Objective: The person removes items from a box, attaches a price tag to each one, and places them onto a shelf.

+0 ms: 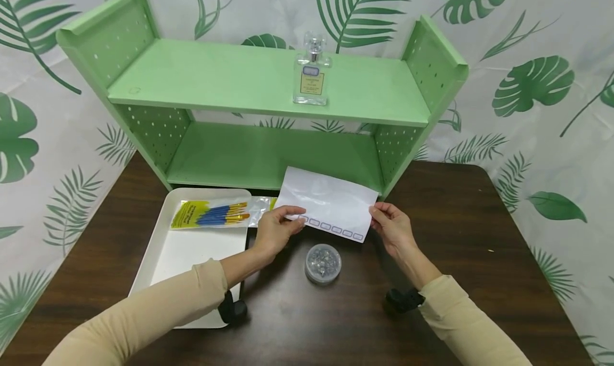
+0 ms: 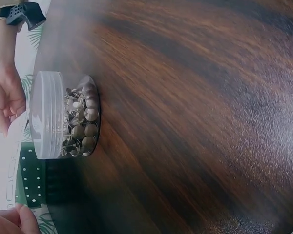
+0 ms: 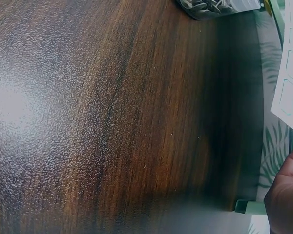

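Note:
A white sheet of label stickers (image 1: 326, 195), with a row of small blue-framed labels along its lower edge, is held up in front of the shelf. My left hand (image 1: 276, 230) pinches its lower left corner, thumb and forefinger beside the labels. At the right edge, my right hand (image 1: 394, 230) grips the sheet between thumb and fingers. Just below it on the table stands a round clear tub of metal thumbtacks (image 1: 323, 265), its lid (image 2: 48, 115) on. A glass perfume bottle (image 1: 310, 81) bearing a similar blue-framed label stands on the upper shelf.
The green two-tier shelf (image 1: 216, 78) stands at the back of the dark wooden table (image 1: 460, 238). To the left is a white tray (image 1: 192, 259), with a packet of blue paintbrushes (image 1: 211, 214) lying across its far end and reaching past its right rim.

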Demonstrator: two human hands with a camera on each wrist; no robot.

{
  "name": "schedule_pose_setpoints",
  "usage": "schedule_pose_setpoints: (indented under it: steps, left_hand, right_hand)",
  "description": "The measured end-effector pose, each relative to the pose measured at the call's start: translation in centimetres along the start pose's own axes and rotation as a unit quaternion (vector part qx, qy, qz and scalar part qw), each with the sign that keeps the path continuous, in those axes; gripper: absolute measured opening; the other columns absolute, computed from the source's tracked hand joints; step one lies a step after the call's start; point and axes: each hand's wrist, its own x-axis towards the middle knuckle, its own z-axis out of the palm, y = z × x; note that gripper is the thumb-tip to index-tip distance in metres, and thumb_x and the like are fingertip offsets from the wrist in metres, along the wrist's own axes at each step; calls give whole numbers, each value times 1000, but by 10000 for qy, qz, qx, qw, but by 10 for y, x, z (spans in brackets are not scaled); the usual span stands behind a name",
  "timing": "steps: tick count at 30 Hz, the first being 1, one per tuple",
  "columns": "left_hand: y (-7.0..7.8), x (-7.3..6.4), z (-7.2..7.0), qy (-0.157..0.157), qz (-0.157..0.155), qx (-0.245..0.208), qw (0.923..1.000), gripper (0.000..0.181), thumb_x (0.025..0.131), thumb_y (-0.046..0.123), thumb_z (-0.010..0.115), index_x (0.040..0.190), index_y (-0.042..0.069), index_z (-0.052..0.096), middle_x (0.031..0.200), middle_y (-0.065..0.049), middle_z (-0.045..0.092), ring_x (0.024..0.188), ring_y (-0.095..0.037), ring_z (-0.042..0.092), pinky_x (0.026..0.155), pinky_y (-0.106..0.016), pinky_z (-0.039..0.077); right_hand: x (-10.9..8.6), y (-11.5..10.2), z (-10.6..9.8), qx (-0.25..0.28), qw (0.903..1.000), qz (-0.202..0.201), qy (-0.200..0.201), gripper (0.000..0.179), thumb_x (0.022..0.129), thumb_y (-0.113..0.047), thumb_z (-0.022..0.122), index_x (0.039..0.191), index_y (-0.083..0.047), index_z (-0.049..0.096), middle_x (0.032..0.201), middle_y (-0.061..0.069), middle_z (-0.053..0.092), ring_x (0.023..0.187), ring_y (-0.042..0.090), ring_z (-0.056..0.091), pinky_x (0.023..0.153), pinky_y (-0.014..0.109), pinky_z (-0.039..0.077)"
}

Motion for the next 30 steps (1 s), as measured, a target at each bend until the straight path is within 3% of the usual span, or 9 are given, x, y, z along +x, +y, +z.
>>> schedule_pose_setpoints:
  steps: [3,10,16,22,30]
  left_hand:
    - [-1,1,0,-26,48,15,10000,18,81,-5,68,99,-4,68,74,-11,68,64,-8,62,61,-17,52]
    - [-2,1,0,-124,-4,72,9999,15,81,-6,67,95,-6,64,76,-15,67,67,-13,65,73,-35,57]
    - [-7,-1,1,-160,-154,174,9996,11,82,-4,67,92,-5,63,73,-12,66,69,-19,67,67,-27,56]
    - [-9,-2,3,-250,-268,-40,9993,9,81,-7,65,90,-8,62,76,-13,65,71,-21,68,70,-29,57]
    - [-10,-4,6,-517,-302,-150,9981,7,81,-7,66,87,-8,62,82,-18,68,73,-22,69,72,-32,57]
  right_hand:
    - [-1,-1,0,-3,10000,-2,-20,22,90,3,57,77,-14,58,68,-6,58,59,5,54,58,14,48]
    - [-1,-2,0,-82,10000,-32,-23,22,90,4,57,76,-14,58,67,-7,58,59,4,54,58,15,48]
    - [1,2,-3,-441,9990,-69,19,16,89,3,58,81,-10,59,67,-6,58,59,5,54,58,16,49]
    - [4,6,-7,-896,9959,-82,27,5,88,3,59,91,-1,59,67,-6,57,60,5,54,59,17,50]
    - [7,8,-13,-1280,9916,-172,41,11,88,3,59,97,8,56,68,-5,56,60,5,54,59,17,51]
